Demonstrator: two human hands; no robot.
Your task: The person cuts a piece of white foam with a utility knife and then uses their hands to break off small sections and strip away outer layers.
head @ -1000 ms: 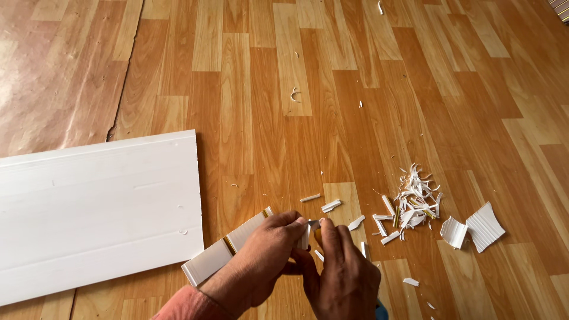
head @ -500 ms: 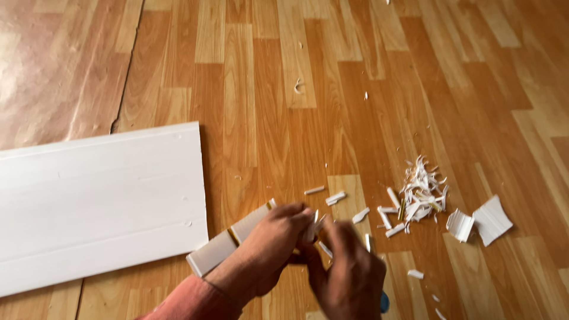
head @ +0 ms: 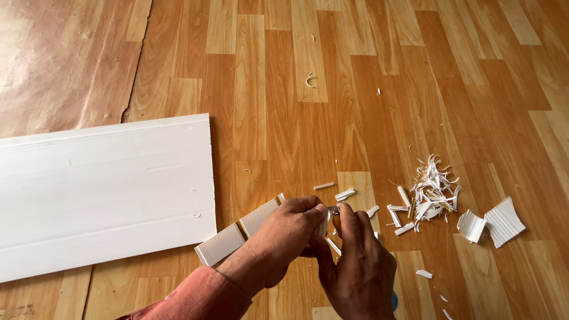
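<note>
Left hand (head: pixel 283 237): fingers curled tight around a white trim strip (head: pixel 237 234) with a thin gold line across it. Right hand (head: pixel 358 269): closed, thumb and forefinger pinched at the strip's near end, where a small tool (head: pixel 335 218) with a metal tip shows; what kind, cannot tell. The hands touch each other.

Strip sits low in the head view, just off the floor. Long axis runs from 8 o'clock to 2 o'clock; free end points to 8 o'clock.

White panel (head: pixel 101 195) at 9 o'clock of the hands. White shavings (head: pixel 430 192) and two ridged offcuts (head: pixel 492 222) at 3 o'clock, on the wood-pattern floor (head: pixel 284 106).
</note>
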